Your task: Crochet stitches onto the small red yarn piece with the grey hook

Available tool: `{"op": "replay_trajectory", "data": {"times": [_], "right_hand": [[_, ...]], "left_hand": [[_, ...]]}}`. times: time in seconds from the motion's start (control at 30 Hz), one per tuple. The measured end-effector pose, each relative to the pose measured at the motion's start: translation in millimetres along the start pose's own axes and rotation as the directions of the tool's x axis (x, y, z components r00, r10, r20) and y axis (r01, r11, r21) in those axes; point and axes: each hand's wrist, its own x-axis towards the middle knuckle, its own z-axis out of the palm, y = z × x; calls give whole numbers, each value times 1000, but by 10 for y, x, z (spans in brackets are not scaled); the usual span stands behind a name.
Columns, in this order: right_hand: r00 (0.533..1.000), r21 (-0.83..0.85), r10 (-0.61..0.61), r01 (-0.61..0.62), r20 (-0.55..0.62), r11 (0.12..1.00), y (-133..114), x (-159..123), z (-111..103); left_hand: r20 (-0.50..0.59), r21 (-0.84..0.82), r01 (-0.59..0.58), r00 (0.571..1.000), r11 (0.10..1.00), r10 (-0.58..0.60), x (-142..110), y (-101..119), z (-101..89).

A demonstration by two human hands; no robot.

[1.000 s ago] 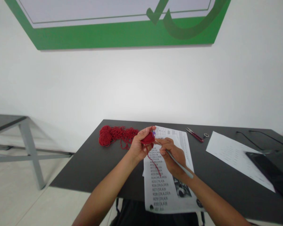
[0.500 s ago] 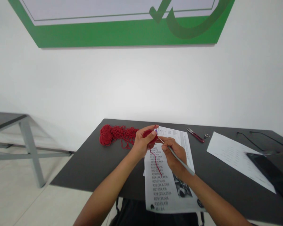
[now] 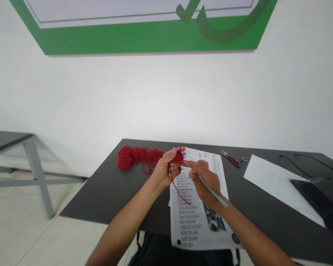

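My left hand [image 3: 166, 167] is closed round a small piece of red crochet work [image 3: 178, 158], with a purple marker [image 3: 184, 154] at its upper right edge. A loose red yarn tail [image 3: 177, 190] hangs from the work over a printed pattern sheet [image 3: 188, 229]. In my right hand [image 3: 207, 181] is a crochet hook [image 3: 211, 190] with a grey handle, held like a pen. Its thin metal tip meets the right edge of the crochet work. To the left of my left hand lies a ball of red yarn [image 3: 124, 159] with loose tangled strands [image 3: 148, 157].
On the dark table [image 3: 122, 199], to the right, are red-handled thread snips [image 3: 231, 159], a small ring [image 3: 244, 159], a second paper [image 3: 274, 184], glasses [image 3: 302, 168] and a black phone [image 3: 318, 203]. Another table [image 3: 11, 140] stands at the far left.
My left hand has turned, so its fingers now show below the crochet work. The yarn tail's upper end has shifted left. My right hand and the hook have barely moved.
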Motion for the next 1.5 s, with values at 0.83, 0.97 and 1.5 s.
{"op": "replay_trajectory", "data": {"times": [0.83,0.97,1.5], "right_hand": [[914,663,382,-202,-137,721,47,64,106],[925,384,297,-191,-239,903,30,52,92],[933,174,296,-263,-206,949,228,76,39]], "left_hand": [[212,897,-401,758,184,616,-53,-445,-32],[235,907,-388,788,163,569,-65,-511,-55],[226,761,-517,778,392,587,95,-358,-81]]}}
